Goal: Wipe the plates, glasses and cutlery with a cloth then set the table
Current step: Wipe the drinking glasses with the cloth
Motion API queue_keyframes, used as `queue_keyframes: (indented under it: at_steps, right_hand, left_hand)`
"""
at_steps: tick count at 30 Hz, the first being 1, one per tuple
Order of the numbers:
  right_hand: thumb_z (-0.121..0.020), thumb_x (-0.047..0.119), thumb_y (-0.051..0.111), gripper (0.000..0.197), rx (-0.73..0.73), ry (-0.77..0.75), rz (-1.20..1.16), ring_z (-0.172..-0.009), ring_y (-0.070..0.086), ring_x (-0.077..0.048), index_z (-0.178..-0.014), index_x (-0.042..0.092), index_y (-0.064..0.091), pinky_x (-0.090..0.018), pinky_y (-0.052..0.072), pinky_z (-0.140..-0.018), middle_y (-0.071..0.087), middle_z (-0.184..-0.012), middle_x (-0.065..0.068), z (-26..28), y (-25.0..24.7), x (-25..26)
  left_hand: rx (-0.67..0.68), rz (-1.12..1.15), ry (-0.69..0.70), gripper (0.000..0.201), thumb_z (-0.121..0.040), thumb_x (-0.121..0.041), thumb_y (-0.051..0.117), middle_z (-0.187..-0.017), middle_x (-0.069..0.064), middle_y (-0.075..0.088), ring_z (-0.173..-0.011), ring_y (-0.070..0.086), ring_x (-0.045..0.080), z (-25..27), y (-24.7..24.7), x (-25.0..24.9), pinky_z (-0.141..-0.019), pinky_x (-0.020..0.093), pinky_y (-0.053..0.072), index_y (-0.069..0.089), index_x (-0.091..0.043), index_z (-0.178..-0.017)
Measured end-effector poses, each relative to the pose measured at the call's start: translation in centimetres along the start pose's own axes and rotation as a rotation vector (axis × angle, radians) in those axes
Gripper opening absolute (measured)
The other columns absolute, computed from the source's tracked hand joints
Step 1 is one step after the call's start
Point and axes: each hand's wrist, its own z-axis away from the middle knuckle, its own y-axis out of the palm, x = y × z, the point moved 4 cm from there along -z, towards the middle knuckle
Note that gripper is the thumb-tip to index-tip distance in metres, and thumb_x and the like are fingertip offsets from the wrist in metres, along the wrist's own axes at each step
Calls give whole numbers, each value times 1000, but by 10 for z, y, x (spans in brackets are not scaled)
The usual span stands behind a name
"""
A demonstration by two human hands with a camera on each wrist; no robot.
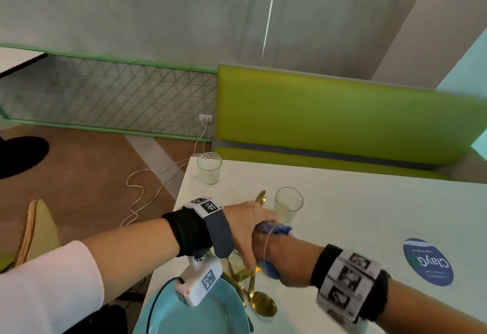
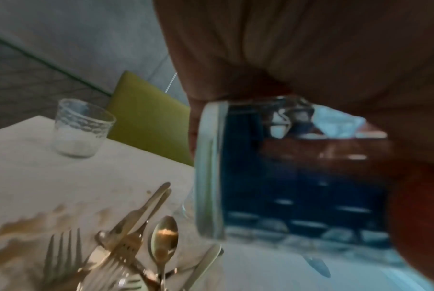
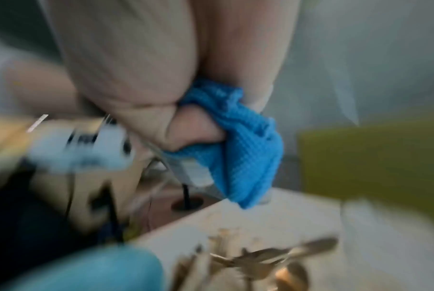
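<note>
My left hand (image 1: pixel 247 225) grips a clear glass (image 1: pixel 259 239) on its side above the white table (image 1: pixel 369 202). My right hand (image 1: pixel 290 260) grips a blue cloth (image 1: pixel 283 229) and has it pushed into the glass's mouth. In the left wrist view the held glass (image 2: pixel 285 177) looks dark blue from the cloth inside. In the right wrist view my fingers (image 3: pixel 191 128) bunch the cloth (image 3: pixel 241 141). Gold cutlery (image 1: pixel 263 304) lies in a pile under the hands, beside a teal plate (image 1: pixel 197 310). Two more glasses (image 1: pixel 209 167) (image 1: pixel 288 204) stand upright farther back.
A round blue sticker (image 1: pixel 428 261) is on the table at the right. A green bench (image 1: pixel 342 112) runs behind the far edge. A wooden chair (image 1: pixel 34 231) stands at the left, and a white cable (image 1: pixel 147 189) trails over the brown floor.
</note>
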Motion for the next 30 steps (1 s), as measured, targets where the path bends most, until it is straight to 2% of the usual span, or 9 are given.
queue_keyframes:
  at_steps: [4, 6, 8, 10, 13, 17, 20, 26, 30]
  right_hand:
    - [-66, 7, 64, 12, -231, -152, 302, -71, 68, -19, -73, 15, 69, -25, 54, -69, 70, -78, -2, -13, 22, -9]
    - [-72, 2, 60, 15, -217, -23, -187, -82, 65, -14, -84, 9, 66, -20, 48, -77, 68, -87, -7, -19, 16, -17]
    - [-61, 5, 51, 9, -229, 214, -822, -59, 57, 1, -69, 7, 55, -8, 43, -59, 58, -66, -1, -22, 9, -26]
    - [-47, -3, 44, 21, -346, 365, -1509, -51, 54, -8, -65, 2, 53, -16, 43, -44, 54, -59, -6, -25, 11, -37]
    - [-57, -16, 42, 27, -537, 410, -1903, -66, 58, -26, -79, -9, 57, -24, 51, -46, 61, -75, -15, -22, 8, -56]
    - [-75, -20, 29, 29, -734, 423, -1989, -67, 62, -29, -84, -12, 55, -26, 53, -49, 62, -82, -20, -2, -4, -94]
    - [-60, -11, 51, 14, -835, 446, -1989, -56, 54, -29, -72, -8, 56, -25, 49, -44, 51, -72, -21, 20, -10, -120]
    - [-26, 10, 71, 64, -899, 562, -1885, -64, 41, -34, -85, -5, 50, -32, 42, -47, 37, -90, -23, 49, 1, -156]
    - [-37, 3, 56, 47, -896, 572, -1924, -62, 47, -28, -83, -1, 47, -29, 41, -45, 41, -81, -17, 56, 15, -164]
  left_hand:
    - [-4, 11, -18, 60, -49, -11, 88, -89, -4, 50, -79, 52, 9, -5, -1, 8, -63, 13, 42, 59, -15, -101]
    - [-58, -55, 37, 66, -45, -20, 85, -94, 2, 52, -90, 48, 15, -10, -2, 10, -71, 20, 44, 61, -16, -106]
    - [-128, -67, 92, 71, -44, -31, 81, -96, 2, 57, -95, 42, 12, -14, 1, 14, -81, 19, 40, 59, -19, -110]
    - [-248, -92, 136, 69, -45, -45, 71, -95, -3, 61, -91, 40, 9, -23, 0, 23, -85, 16, 33, 55, -26, -109]
    - [-450, -47, 103, 72, -48, -48, 69, -103, -4, 64, -93, 44, 11, -38, -10, 47, -87, 22, 33, 48, -30, -115]
    - [-566, 169, -173, 95, -47, -32, 83, -126, 0, 55, -110, 47, 17, -47, -17, 91, -98, 27, 39, 43, -19, -132]
    - [-680, 431, -359, 98, -46, -29, 88, -126, 0, 55, -114, 51, 16, -54, -13, 119, -92, 22, 38, 41, -19, -132]
    - [-807, 727, -549, 106, -40, -30, 88, -140, 6, 47, -130, 44, 23, -90, 5, 157, -107, 35, 38, 39, -17, -133]
    - [-925, 707, -631, 93, -53, -18, 90, -139, 9, 46, -130, 42, 26, -110, 5, 164, -107, 36, 36, 42, -17, -133]
